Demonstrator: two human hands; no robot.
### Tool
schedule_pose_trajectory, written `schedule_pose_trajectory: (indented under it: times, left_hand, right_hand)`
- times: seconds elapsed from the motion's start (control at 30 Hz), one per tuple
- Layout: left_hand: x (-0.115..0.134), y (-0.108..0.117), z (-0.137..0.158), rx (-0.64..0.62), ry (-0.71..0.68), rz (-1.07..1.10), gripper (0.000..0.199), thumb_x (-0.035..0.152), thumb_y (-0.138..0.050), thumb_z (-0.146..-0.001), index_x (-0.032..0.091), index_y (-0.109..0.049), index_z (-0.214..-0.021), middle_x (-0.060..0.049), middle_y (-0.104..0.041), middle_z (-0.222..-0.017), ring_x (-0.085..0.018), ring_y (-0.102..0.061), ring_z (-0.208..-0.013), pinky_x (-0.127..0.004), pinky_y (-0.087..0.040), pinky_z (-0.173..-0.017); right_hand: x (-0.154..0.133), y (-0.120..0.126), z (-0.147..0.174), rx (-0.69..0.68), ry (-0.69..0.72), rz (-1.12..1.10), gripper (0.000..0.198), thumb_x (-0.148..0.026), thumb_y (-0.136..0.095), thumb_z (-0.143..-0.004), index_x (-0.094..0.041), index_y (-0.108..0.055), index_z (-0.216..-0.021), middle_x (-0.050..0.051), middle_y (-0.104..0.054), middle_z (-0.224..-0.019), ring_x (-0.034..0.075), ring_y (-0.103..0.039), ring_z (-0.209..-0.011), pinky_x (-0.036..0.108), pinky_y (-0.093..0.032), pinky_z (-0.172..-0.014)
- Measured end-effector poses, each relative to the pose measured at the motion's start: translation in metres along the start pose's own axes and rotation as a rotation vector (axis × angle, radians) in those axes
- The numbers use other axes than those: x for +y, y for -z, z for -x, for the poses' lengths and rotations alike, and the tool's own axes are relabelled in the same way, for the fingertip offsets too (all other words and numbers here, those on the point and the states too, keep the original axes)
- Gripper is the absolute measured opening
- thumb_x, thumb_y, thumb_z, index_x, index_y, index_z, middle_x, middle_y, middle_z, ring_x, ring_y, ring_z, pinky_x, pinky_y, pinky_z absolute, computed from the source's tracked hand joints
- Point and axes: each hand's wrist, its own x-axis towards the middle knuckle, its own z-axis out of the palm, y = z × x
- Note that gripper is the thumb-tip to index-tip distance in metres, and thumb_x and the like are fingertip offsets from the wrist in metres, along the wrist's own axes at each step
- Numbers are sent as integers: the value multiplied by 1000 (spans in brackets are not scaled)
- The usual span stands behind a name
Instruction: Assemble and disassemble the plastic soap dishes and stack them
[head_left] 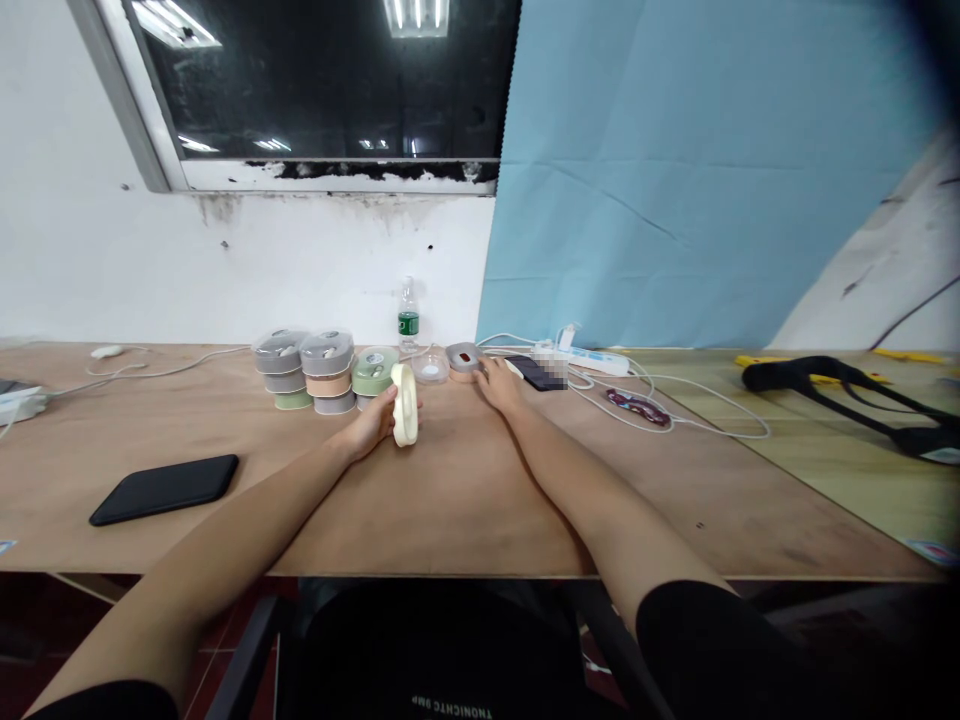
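Note:
My left hand (pixel 373 424) is closed on a cream round container part (pixel 405 405), held on edge above the table with fingertips showing behind it. My right hand (pixel 499 382) rests further back, at the side of a low round container (pixel 463 357) with a grey top and an orange base. A cream edge shows just beyond its knuckles; whether the fingers grip anything is hard to make out. A clear round lid (pixel 430 369) lies between the hands. Left of it stand stacked round containers in grey, green and orange, including a green one (pixel 373 372) and a grey one (pixel 327 352).
A black flat case (pixel 166 488) lies at the left. A green-labelled bottle (pixel 408 318) stands against the wall. Right of my right hand are a dark phone (pixel 536 372), a white power strip (pixel 589 359), loose cables and a dark red wrapped item (pixel 637 407). Black straps (pixel 832 395) lie far right.

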Motion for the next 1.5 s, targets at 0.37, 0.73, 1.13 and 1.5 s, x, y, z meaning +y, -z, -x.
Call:
schedule_pose_trajectory:
  times: [0.37,0.73,1.13,1.5]
  left_hand:
    - [0,0,0,-10,-9,-5,70,64,-48,-82,18,-42,-134,-15,-58,-126,-30,-65,-96,-48,-46,-90]
    - [-2,4,-2,-13,2,-7,71,66,-48,-81,20,-42,-135,-15,-58,-127,-31,-62,-104,-48,-45,-93]
    - [2,-1,2,-8,7,-5,68,63,-45,-84,18,-42,-135,-15,-58,-126,-32,-62,-105,-50,-42,-96]
    - [2,-1,1,-7,19,-7,68,62,-45,-84,16,-41,-135,-16,-57,-128,-32,-61,-107,-49,-41,-99]
  right_hand:
    - [-6,-2,-6,-72,-62,121,36,-40,-34,-97,-24,-56,-120,11,-54,-115,23,-57,-98,32,-43,-79]
    - [-8,-2,-6,-43,-8,123,32,-38,-31,-99,-24,-56,-111,8,-56,-111,20,-56,-94,29,-41,-73]
    - [-3,-8,-7,-41,10,98,29,-30,-34,-97,-21,-55,-113,10,-56,-112,21,-55,-94,29,-42,-77]
    - [-11,2,-2,18,-14,54,42,-30,-43,-91,-18,-44,-132,12,-59,-122,25,-56,-106,32,-45,-84]
